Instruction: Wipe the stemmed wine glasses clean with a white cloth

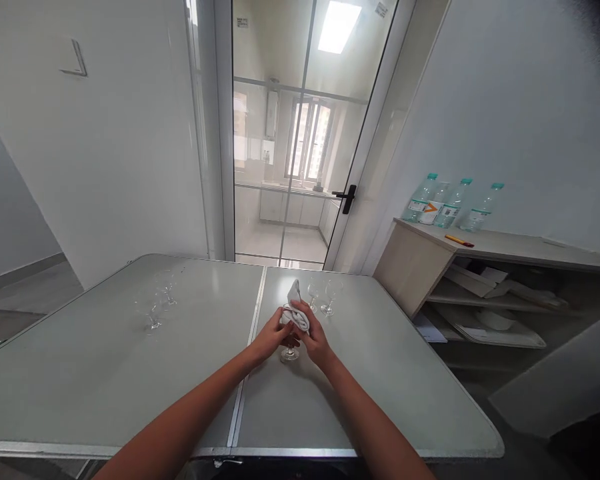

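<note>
Both my hands are around one stemmed glass, whose clear foot (290,354) shows below them, just over or on the table. A folded white cloth (298,319) covers its bowl, with one corner sticking up. My left hand (271,335) is closed about the glass from the left side. On the other side, my right hand (314,333) presses the cloth against it, fingers curled over the top. The bowl itself is hidden by cloth and fingers. Just beyond stand two more clear stemmed glasses, a nearer-right one (327,308) and another (313,293) partly behind my right hand.
Two clear stemmed glasses, one (153,323) and another (169,293), stand on the left half of the grey table (195,373). A metal seam (245,383) divides the tabletop. At right, a wooden shelf (420,267) bears plastic bottles (450,205). A glass door (280,220) stands behind.
</note>
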Demonstrator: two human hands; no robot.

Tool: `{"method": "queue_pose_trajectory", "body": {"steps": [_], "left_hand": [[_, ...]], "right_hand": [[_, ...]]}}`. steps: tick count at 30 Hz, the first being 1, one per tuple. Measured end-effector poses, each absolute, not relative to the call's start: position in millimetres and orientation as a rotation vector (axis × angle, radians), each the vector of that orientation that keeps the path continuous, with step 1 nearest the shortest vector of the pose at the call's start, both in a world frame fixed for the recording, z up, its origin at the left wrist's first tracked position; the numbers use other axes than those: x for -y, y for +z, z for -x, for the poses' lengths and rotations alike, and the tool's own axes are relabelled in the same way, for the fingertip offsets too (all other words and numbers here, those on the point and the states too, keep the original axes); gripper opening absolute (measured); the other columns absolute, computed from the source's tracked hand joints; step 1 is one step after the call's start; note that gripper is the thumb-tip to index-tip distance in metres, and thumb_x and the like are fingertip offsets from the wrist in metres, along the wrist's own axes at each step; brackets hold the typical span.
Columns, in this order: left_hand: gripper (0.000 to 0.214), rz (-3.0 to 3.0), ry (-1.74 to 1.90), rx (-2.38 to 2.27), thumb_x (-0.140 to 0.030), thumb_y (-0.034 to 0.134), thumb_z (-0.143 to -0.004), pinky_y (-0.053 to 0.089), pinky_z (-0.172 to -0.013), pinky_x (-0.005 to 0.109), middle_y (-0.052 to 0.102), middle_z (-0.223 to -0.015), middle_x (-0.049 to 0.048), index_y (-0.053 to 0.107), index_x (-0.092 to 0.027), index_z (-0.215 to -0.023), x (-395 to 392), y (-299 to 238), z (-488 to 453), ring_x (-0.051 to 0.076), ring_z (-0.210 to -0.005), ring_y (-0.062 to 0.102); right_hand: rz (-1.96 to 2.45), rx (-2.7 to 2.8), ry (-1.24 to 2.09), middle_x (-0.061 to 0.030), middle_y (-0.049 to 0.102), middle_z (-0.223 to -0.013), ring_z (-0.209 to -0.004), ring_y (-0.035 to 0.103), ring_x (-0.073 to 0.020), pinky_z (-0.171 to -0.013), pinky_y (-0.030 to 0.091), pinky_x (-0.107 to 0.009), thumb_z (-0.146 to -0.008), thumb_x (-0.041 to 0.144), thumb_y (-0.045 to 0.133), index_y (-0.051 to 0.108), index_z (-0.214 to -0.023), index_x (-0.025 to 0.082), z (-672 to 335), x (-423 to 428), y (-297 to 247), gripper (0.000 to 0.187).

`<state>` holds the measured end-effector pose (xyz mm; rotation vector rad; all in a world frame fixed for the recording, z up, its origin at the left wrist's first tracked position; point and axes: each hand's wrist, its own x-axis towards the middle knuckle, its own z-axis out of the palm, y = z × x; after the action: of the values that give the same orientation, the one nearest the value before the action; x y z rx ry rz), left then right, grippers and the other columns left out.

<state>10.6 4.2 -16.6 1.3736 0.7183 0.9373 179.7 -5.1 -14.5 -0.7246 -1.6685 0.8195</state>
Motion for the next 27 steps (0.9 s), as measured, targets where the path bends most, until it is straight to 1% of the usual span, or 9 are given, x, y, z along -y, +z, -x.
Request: {"method": "queue_pose_trajectory", "body": {"steps": [3,5,7,10,13,18,22,25,27], "left_hand": [[0.06,-1.384,1.004,-0.775,-0.063,0.063,-0.088,0.057,-0.075,0.034,0.07,-0.098,0.0084,0.047,-0.022,-0.129,-6,-15,-11,0.023,-0.088,0.072],[0.059,-1.438,1.13,-0.849,-0.06,0.068,-0.085,0.056,-0.077,0.034,0.066,-0.108,0.0095,0.053,-0.024,-0.129,-7,-12,-10,0.025,-0.102,0.067],[0.057,-1.517,1.261,-0.949,-0.057,0.072,-0.081,0.056,-0.082,0.034,0.063,-0.109,0.0083,0.059,-0.026,-0.127,-9,-9,-9,0.025,-0.107,0.063],[0.053,-1.596,1.349,-1.015,-0.052,0.073,-0.082,0.053,-0.09,0.037,0.059,-0.1,0.0044,0.063,-0.027,-0.128,-12,-8,-5,0.022,-0.101,0.061],[0.05,-1.681,1.39,-1.028,-0.05,0.07,-0.085,0.049,-0.093,0.036,0.059,-0.098,0.003,0.064,-0.027,-0.129,-14,-7,0,0.02,-0.097,0.059],[0.054,-1.62,1.321,-0.959,-0.054,0.068,-0.085,0.044,-0.071,0.027,0.059,-0.097,0.0031,0.065,-0.025,-0.129,-12,0,3,0.017,-0.081,0.054],[0.054,-1.339,1.229,-0.681,-0.058,0.065,-0.088,0.044,-0.07,0.026,0.058,-0.095,0.0027,0.064,-0.023,-0.129,-10,4,1,0.015,-0.077,0.053],[0.055,-1.165,1.191,-0.612,-0.061,0.067,-0.085,0.044,-0.068,0.025,0.057,-0.098,0.0032,0.066,-0.023,-0.125,-10,4,1,0.013,-0.075,0.053],[0.056,-1.118,1.193,-0.605,-0.062,0.068,-0.084,0.044,-0.069,0.024,0.057,-0.1,0.004,0.066,-0.024,-0.125,-11,4,2,0.013,-0.076,0.053]], "right_hand": [[0.721,1.464,0.966,-0.0081,0.054,-0.148,-0.136,0.05,-0.0258,-0.117,0.034,-0.043,-0.099,0.046,0.053,0.041,-0.154,0.029,-169,6,-19,0.058],[0.719,1.383,1.01,-0.0088,0.055,-0.148,-0.135,0.051,-0.0258,-0.119,0.032,-0.044,-0.098,0.05,0.055,0.042,-0.153,0.027,-163,4,-21,0.061],[0.721,1.345,1.044,-0.0094,0.059,-0.144,-0.135,0.05,-0.0266,-0.119,0.031,-0.044,-0.095,0.053,0.058,0.051,-0.147,0.025,-160,1,-24,0.06],[0.742,1.354,1.116,-0.0094,0.067,-0.13,-0.128,0.055,-0.0288,-0.115,0.035,-0.045,-0.092,0.057,0.061,0.067,-0.129,0.023,-161,-5,-29,0.051],[0.767,1.371,1.232,-0.0086,0.071,-0.118,-0.118,0.059,-0.0288,-0.107,0.041,-0.043,-0.089,0.058,0.064,0.073,-0.114,0.022,-165,-10,-35,0.044],[0.777,1.314,1.427,-0.0059,0.072,-0.106,-0.104,0.062,-0.0251,-0.098,0.044,-0.038,-0.079,0.049,0.077,0.074,-0.104,0.02,-168,-9,-37,0.038],[0.711,1.252,1.66,-0.0042,0.072,-0.095,-0.084,0.063,-0.0204,-0.084,0.048,-0.034,-0.073,0.042,0.082,0.072,-0.102,0.021,-171,-3,-28,0.037],[0.71,1.234,1.736,-0.0061,0.072,-0.089,-0.076,0.062,-0.0211,-0.076,0.049,-0.035,-0.079,0.051,0.073,0.071,-0.101,0.021,-175,0,-21,0.037],[0.691,1.234,1.765,-0.0077,0.072,-0.09,-0.078,0.064,-0.0233,-0.076,0.05,-0.038,-0.089,0.061,0.054,0.071,-0.106,0.022,-179,0,-17,0.046]]}}
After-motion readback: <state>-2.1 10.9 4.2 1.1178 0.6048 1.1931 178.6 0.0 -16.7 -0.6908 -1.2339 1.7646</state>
